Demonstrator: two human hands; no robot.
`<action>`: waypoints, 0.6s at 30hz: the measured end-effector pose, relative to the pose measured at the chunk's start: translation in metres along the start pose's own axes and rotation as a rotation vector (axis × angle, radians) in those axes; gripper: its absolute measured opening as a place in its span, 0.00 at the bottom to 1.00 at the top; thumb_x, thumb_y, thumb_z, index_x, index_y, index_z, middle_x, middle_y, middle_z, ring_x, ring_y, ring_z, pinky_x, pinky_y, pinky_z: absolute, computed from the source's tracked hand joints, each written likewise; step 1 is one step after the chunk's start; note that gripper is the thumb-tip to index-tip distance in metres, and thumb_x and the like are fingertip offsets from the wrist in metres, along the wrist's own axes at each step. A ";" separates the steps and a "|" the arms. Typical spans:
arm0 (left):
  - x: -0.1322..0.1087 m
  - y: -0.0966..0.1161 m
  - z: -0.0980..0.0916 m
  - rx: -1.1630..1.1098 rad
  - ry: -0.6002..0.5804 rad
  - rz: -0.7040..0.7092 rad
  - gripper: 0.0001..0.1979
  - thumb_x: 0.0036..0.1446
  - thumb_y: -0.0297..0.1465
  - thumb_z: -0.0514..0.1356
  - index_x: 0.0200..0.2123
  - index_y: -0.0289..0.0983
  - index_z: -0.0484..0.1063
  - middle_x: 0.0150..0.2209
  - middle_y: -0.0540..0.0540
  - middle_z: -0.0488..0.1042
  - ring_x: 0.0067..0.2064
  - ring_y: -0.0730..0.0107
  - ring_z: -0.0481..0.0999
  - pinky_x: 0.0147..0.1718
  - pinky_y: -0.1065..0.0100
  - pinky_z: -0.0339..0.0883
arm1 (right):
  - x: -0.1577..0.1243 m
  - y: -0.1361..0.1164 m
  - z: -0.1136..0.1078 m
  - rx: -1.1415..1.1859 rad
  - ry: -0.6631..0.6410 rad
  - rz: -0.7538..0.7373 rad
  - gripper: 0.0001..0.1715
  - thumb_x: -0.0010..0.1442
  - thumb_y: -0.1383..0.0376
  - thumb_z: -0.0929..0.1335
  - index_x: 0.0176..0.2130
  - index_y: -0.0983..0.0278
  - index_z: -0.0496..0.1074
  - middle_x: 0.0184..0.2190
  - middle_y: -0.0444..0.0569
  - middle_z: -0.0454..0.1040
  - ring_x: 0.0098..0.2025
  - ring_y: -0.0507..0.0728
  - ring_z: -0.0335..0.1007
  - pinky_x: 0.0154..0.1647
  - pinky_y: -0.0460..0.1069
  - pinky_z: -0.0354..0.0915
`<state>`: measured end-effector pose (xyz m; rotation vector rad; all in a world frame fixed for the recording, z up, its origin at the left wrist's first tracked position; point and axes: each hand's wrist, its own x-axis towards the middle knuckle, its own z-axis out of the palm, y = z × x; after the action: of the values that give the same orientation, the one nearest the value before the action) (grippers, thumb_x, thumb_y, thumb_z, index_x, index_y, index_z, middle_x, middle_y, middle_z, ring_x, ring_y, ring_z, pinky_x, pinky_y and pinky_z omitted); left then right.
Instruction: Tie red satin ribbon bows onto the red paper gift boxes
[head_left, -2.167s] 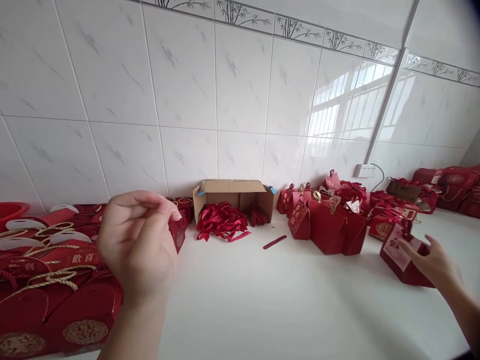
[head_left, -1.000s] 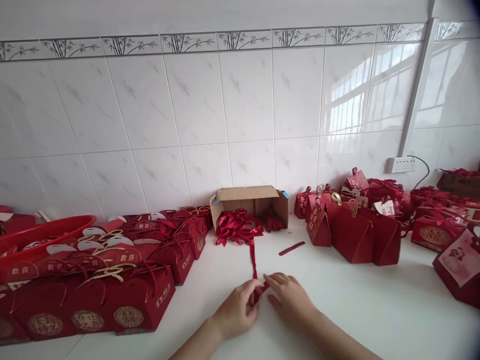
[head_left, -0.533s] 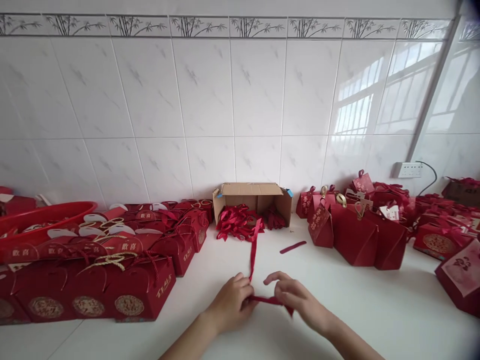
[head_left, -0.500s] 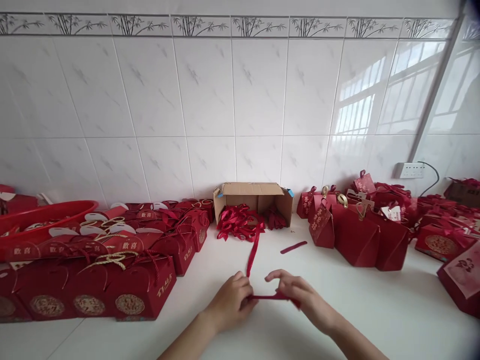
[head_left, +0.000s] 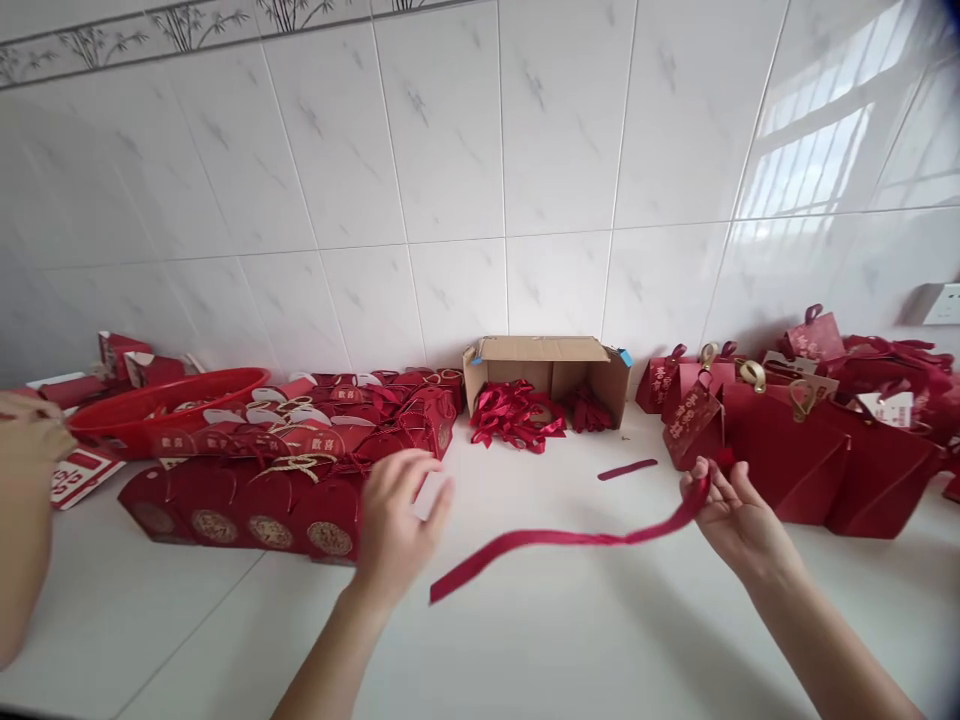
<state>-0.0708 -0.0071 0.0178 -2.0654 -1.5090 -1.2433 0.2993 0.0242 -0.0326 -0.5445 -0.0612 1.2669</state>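
A dark red ribbon (head_left: 555, 538) stretches out in the air from my right hand (head_left: 739, 515), which pinches it near one end between thumb and fingers. Its other end hangs loose to the left, above the white table. My left hand (head_left: 401, 515) is raised in front of the red gift boxes (head_left: 247, 510), with thumb and fingers apart and nothing in it. At the back, a cardboard box (head_left: 544, 350) lies on its side with a heap of red ribbons (head_left: 514, 415) spilling from its opening. A short flat ribbon strip (head_left: 627, 469) lies on the table.
Red gift bags (head_left: 795, 450) stand at the right, some with loop handles. A red plastic basin (head_left: 169, 400) sits behind the boxes at the left. Another person's arm (head_left: 22, 520) reaches in at the far left, near a red and white card (head_left: 82, 475). A tiled wall rises behind.
My hands have moved apart. The left has let go of the ribbon, and the right has carried it up and right, off the heap. The view has shifted left, and another person's arm has appeared.
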 end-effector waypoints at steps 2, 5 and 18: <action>-0.004 -0.015 -0.018 0.241 0.097 -0.193 0.12 0.58 0.38 0.54 0.41 0.37 0.69 0.43 0.40 0.71 0.48 0.55 0.68 0.49 0.56 0.61 | -0.004 0.002 0.002 -0.030 -0.037 0.002 0.20 0.67 0.56 0.57 0.40 0.66 0.70 0.36 0.52 0.73 0.33 0.50 0.74 0.35 0.45 0.76; -0.010 -0.038 -0.030 0.557 -0.032 -0.481 0.25 0.56 0.46 0.52 0.49 0.34 0.66 0.48 0.33 0.69 0.51 0.40 0.64 0.45 0.48 0.61 | -0.010 0.007 0.004 -0.130 -0.065 0.014 0.08 0.63 0.66 0.63 0.38 0.66 0.70 0.35 0.50 0.71 0.28 0.48 0.71 0.27 0.40 0.74; -0.062 0.018 -0.013 0.104 -0.536 0.069 0.21 0.59 0.35 0.52 0.55 0.41 0.65 0.60 0.39 0.60 0.62 0.49 0.55 0.55 0.50 0.62 | -0.027 0.033 0.002 -0.470 -0.258 0.142 0.08 0.49 0.70 0.72 0.30 0.63 0.69 0.34 0.44 0.71 0.21 0.45 0.57 0.15 0.41 0.61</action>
<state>-0.0656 -0.0618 -0.0189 -2.4767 -1.6447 -0.5891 0.2607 0.0064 -0.0376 -0.7939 -0.5548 1.4636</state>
